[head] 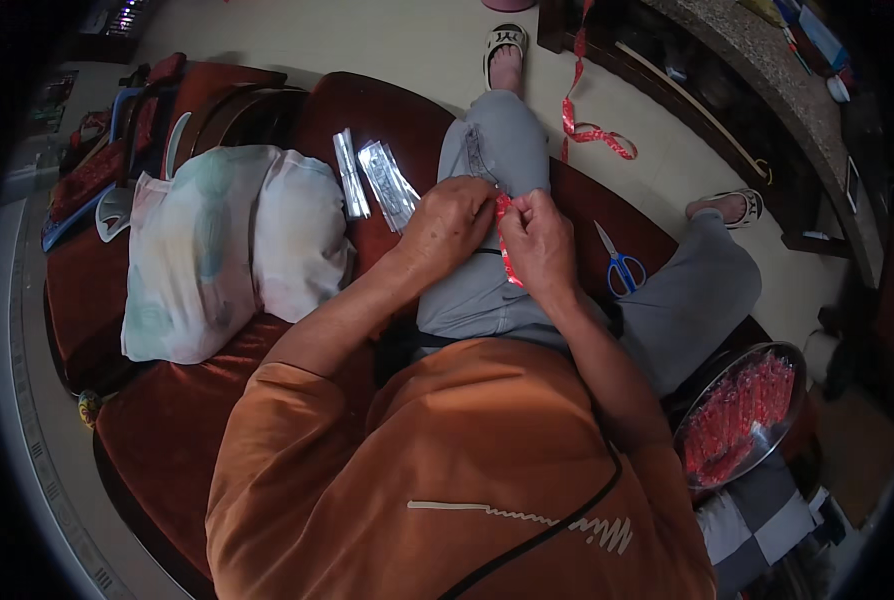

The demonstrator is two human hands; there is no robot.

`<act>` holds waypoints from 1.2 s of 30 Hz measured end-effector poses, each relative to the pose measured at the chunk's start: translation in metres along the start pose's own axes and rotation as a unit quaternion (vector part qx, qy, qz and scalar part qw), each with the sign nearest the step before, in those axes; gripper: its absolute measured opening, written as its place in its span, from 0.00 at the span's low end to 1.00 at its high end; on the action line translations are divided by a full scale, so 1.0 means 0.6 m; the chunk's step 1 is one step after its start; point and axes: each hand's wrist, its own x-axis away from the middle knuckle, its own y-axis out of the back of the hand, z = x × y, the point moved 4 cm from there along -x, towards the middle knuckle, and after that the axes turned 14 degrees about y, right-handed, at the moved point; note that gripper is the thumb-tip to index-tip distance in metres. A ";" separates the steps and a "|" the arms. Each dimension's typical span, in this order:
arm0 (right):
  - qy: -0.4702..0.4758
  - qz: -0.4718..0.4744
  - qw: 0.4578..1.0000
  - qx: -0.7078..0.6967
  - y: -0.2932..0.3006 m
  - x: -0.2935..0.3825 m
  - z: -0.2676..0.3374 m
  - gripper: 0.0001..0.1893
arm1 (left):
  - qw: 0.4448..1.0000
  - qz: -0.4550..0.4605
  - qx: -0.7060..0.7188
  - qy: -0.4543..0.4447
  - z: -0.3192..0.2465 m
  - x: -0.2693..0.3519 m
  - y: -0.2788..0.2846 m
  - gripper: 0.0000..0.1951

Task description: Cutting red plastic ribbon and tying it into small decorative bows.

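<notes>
A narrow red printed wrapper (510, 264) is gripped near its upper end by my right hand (543, 244), and its lower part hangs over my grey trouser leg. My left hand (447, 219), fingers curled, meets the wrapper's top end; what it pinches is hidden by the fingers. On the thigh just beyond lies a dark, lacy-looking strip (475, 146) with a thin dark line running towards my left fingers. Left of my leg, several shiny clear packets (388, 184) lie on the red-brown seat beside another silvery bundle (350, 174).
Blue-handled scissors (622, 271) lie between my legs. At my right, a round metal bowl (794, 412) holds many red packets (743, 416). A pale patterned cushion (199, 255) sits at left. A red printed strip (597, 135) trails to the floor near a stone-topped table (747, 45).
</notes>
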 end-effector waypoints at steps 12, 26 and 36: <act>0.028 -0.041 0.999 -0.021 0.002 -0.004 -0.003 0.06 | 0.994 0.032 0.092 0.057 0.001 -0.006 0.006 0.04; -0.013 -0.021 0.998 -0.062 0.005 -0.008 -0.006 0.06 | 0.990 0.054 0.096 0.093 0.027 -0.015 -0.003 0.06; 0.046 -0.031 0.998 -0.043 0.003 -0.006 -0.003 0.04 | 0.996 -0.014 0.076 -0.052 0.017 -0.010 -0.004 0.05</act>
